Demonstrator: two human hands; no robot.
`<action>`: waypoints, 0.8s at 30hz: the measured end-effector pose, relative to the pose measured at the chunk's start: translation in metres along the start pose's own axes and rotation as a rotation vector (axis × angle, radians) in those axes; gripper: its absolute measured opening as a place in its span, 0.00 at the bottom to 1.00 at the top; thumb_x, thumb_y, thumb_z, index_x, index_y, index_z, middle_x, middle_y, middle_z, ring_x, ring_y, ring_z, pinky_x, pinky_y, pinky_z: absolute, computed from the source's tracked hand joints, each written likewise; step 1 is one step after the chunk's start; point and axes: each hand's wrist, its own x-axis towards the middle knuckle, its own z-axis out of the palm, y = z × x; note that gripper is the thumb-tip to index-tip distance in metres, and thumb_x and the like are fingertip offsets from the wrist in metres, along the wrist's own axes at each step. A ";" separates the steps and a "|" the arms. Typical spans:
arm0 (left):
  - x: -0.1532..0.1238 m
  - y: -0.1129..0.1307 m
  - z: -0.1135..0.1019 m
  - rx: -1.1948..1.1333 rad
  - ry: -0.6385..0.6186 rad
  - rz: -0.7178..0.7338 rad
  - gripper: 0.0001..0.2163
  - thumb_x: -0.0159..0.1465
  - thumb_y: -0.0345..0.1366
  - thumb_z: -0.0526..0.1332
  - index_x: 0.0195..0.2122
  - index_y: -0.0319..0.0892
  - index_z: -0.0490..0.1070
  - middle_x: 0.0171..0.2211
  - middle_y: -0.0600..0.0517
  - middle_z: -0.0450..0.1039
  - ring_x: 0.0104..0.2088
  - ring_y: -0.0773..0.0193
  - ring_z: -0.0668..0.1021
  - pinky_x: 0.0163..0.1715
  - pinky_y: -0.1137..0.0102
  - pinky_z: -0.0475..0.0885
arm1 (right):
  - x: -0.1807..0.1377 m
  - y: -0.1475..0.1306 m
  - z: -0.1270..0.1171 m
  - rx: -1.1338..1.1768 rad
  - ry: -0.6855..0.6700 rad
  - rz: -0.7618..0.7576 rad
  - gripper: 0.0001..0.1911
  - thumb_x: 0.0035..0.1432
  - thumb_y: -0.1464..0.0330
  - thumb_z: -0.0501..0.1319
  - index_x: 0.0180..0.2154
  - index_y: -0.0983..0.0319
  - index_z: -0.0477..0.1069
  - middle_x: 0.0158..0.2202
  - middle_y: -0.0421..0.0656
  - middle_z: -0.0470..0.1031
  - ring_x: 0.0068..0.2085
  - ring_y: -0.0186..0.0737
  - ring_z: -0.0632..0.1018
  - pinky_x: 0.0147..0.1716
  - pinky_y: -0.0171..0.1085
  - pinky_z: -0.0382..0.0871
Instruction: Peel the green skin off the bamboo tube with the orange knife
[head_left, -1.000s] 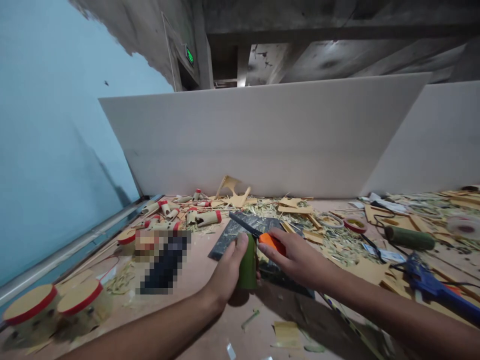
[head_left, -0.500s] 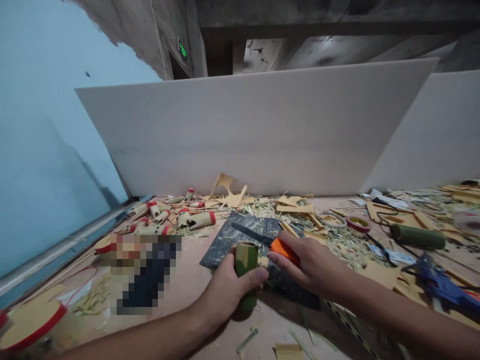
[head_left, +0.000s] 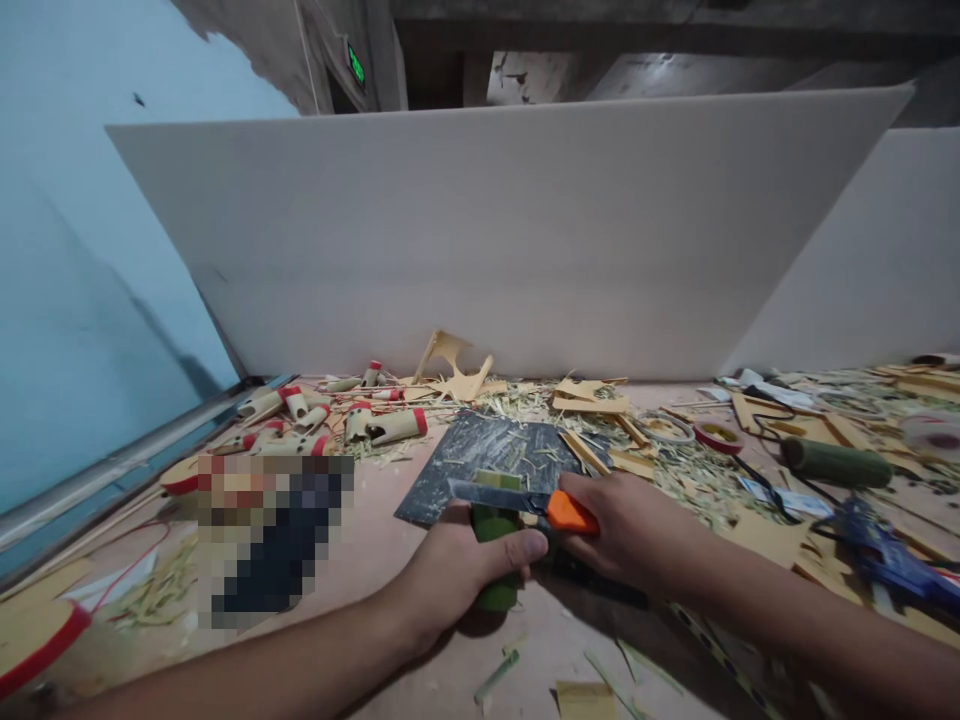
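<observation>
My left hand (head_left: 457,560) is closed around a short green bamboo tube (head_left: 496,592), its thumb lying across the near side. In my right hand (head_left: 622,520) is a utility knife (head_left: 571,512) with an orange handle. The knife's long blade points left and lies across the upper part of the tube, apparently touching it. Behind the tube, a dark scuffed mat (head_left: 450,470) is strewn with bamboo shavings. My right fingers hide part of the knife handle.
Bamboo pieces with red ends (head_left: 397,426) lie at the left, near a red-rimmed drum shape (head_left: 45,650). Rolls of tape (head_left: 718,436), a green bamboo length (head_left: 836,463) and a blue glue gun (head_left: 892,550) are at the right. A white panel (head_left: 480,240) stands behind.
The knife blade has come down from above and behind the tube to lie across it. The tube has tipped, so its open top no longer shows.
</observation>
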 end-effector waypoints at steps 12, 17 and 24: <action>0.003 -0.005 0.002 -0.102 0.026 0.029 0.23 0.50 0.45 0.80 0.42 0.41 0.77 0.39 0.49 0.81 0.36 0.61 0.80 0.39 0.68 0.74 | 0.004 -0.024 -0.002 -0.137 -0.070 0.052 0.13 0.61 0.58 0.61 0.31 0.60 0.74 0.30 0.47 0.81 0.29 0.42 0.78 0.25 0.37 0.48; 0.001 -0.004 0.003 -0.101 0.000 0.015 0.21 0.53 0.44 0.78 0.44 0.42 0.77 0.40 0.48 0.82 0.36 0.60 0.81 0.38 0.68 0.74 | 0.003 -0.024 -0.005 -0.125 -0.073 0.043 0.12 0.60 0.60 0.63 0.29 0.60 0.75 0.28 0.47 0.79 0.27 0.41 0.77 0.24 0.37 0.48; -0.001 0.000 0.003 -0.036 -0.004 -0.001 0.25 0.53 0.47 0.78 0.49 0.46 0.74 0.36 0.52 0.80 0.31 0.64 0.80 0.29 0.73 0.71 | -0.003 -0.029 0.001 -0.094 -0.071 0.064 0.14 0.61 0.58 0.61 0.28 0.60 0.75 0.25 0.45 0.77 0.24 0.38 0.72 0.23 0.37 0.48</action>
